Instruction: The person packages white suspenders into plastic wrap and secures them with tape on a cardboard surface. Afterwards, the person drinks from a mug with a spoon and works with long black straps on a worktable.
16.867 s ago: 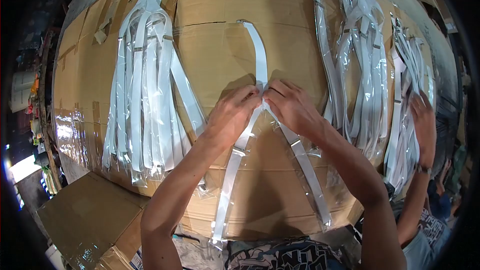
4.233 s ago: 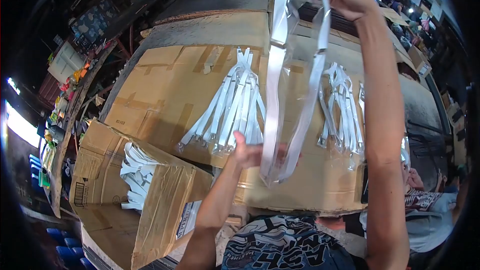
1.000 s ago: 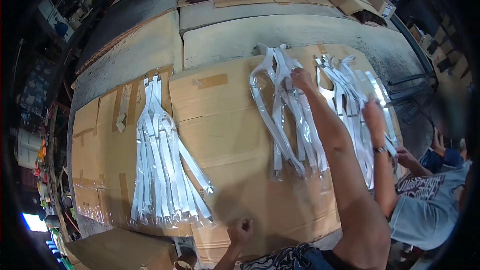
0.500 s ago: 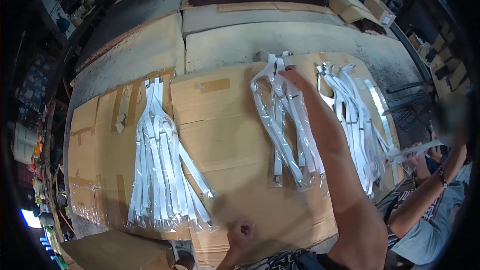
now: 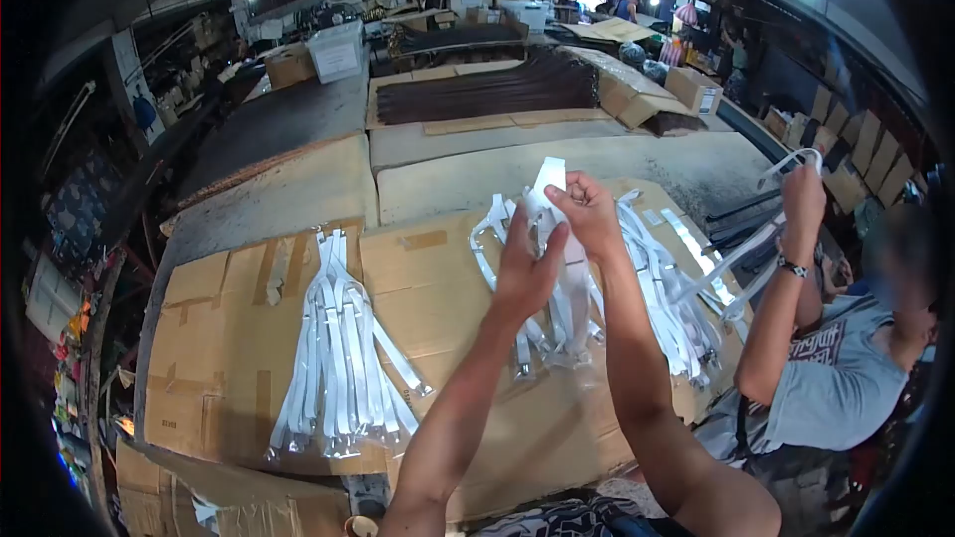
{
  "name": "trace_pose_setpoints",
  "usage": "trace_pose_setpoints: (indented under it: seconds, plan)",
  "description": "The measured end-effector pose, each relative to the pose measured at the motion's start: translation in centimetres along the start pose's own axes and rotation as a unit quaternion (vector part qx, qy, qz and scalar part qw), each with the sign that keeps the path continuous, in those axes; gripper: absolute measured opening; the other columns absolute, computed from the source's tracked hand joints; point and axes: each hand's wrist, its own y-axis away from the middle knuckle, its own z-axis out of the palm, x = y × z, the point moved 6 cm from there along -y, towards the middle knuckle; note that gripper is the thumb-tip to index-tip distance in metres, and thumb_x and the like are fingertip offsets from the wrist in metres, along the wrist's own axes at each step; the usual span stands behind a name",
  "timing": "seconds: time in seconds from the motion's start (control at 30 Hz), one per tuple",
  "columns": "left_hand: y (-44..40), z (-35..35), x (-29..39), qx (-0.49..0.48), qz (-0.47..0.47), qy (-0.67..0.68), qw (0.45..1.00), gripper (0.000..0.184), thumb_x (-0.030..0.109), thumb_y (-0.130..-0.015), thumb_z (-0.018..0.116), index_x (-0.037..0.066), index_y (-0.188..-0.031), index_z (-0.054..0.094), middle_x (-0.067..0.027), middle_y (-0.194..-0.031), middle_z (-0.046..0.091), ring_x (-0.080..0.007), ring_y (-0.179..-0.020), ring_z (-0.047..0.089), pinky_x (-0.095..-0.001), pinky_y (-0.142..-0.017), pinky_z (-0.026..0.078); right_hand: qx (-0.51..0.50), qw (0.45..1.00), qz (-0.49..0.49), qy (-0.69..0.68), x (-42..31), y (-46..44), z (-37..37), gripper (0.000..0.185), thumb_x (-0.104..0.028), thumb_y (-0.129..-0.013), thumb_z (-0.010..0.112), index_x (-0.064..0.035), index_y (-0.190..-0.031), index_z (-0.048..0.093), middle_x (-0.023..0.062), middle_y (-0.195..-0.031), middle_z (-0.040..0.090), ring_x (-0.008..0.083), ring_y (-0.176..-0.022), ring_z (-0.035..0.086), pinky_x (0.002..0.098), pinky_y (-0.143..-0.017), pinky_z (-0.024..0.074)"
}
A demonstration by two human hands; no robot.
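Note:
White suspenders (image 5: 548, 180) in a clear plastic sleeve are raised over the cardboard, their top pinched between the thumb and fingers of my right hand (image 5: 589, 214). Beside them on the left, my left hand (image 5: 530, 264) has its thumb and fingers apart, close to the sleeve. Whether it touches the plastic I cannot tell. More white suspenders (image 5: 489, 229) lie behind and below my left hand, partly hidden by it. On the right lies a heap of bagged white suspenders (image 5: 665, 303). A fanned stack of bagged suspenders (image 5: 336, 348) rests on the left.
Flattened cardboard (image 5: 229, 338) covers the table. At the right, a co-worker (image 5: 836, 368) holds up a white strap (image 5: 776, 224). Dark strips (image 5: 487, 94) lie farther back near a carton (image 5: 693, 89). An open cardboard box (image 5: 249, 502) stands at the near left edge.
My right hand has lifted suspenders off the cardboard. My left hand has risen from the near edge to beside them, opening. The co-worker's hand has gone up, and the view has tilted upward.

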Motion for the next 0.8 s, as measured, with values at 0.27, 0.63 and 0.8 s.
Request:
trace_pose_setpoints:
  seconds: [0.27,0.63,0.8]
  plan:
    - [6.1,-2.6,5.0,0.082,0.037,0.236,0.968,0.064,0.026,-0.098,0.056,-0.007,-0.144,0.027,-0.0200,-0.137,0.048,-0.0254,-0.125,0.051,-0.0333,-0.103,0.040,-0.030,0.923,-0.179,0.338,-8.9,9.0,7.3,0.036,-0.023,-0.086,0.069,0.0015,-0.112,0.063,0.0130,-0.088,0.061,0.0248,-0.080,0.060,0.0328,-0.075,0.0487]
    - [9.2,-7.8,9.2,-0.045,0.068,0.258,0.963,0.032,0.023,-0.103,0.046,-0.002,-0.118,0.060,-0.0016,-0.102,0.063,-0.0062,-0.090,0.058,-0.0215,-0.077,0.046,-0.089,0.862,-0.309,0.391,-19.2,16.3,8.9,0.026,-0.009,-0.082,0.065,-0.0035,-0.107,0.069,0.0134,-0.106,0.061,0.0328,-0.103,0.056,0.0436,-0.094,0.0414]
    - [11.9,-8.2,14.7,-0.124,0.092,0.277,0.948,0.029,0.016,-0.100,0.050,-0.003,-0.120,0.059,-0.0028,-0.103,0.065,-0.0065,-0.090,0.059,-0.0230,-0.074,0.050,-0.028,0.948,-0.258,0.183,-20.2,17.6,6.3,0.037,-0.006,-0.083,0.071,-0.0027,-0.119,0.063,0.0085,-0.101,0.059,0.0180,-0.090,0.059,0.0296,-0.081,0.0476]
